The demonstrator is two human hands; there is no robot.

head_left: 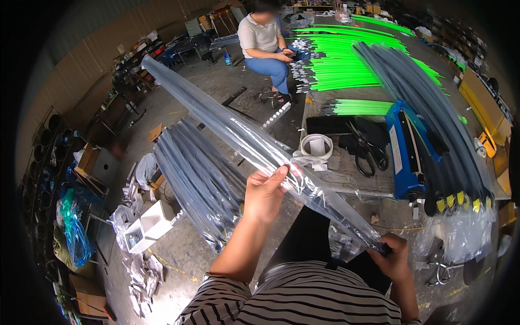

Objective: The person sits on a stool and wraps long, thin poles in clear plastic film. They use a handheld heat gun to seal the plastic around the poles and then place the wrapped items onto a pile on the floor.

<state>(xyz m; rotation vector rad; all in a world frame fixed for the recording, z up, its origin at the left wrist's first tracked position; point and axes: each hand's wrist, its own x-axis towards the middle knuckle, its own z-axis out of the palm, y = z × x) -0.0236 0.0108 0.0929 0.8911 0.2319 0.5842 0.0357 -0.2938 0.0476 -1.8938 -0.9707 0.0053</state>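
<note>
A long clear plastic sleeve (227,129) stretches diagonally across my front, its far end up at the left. My left hand (263,196) is closed on the sleeve near its middle, thumb on top. At the lower right end, my right hand (392,259) grips the sleeve, where something dark shows inside; what it is I cannot make out. Below and left of the sleeve lies a stack of similar sleeved lengths (190,168). On the table, a blue bag sealer (406,151) stands beside black scissors (365,149) and a roll of white tape (316,146).
More plastic-sleeved rods (433,114) lie beyond the sealer. Bright green rods (346,59) cover the far table, where a seated person (265,46) holds a small dark object. A white box (150,226) and crumpled paper (142,281) are on the left. Shelving (46,179) lines the left side.
</note>
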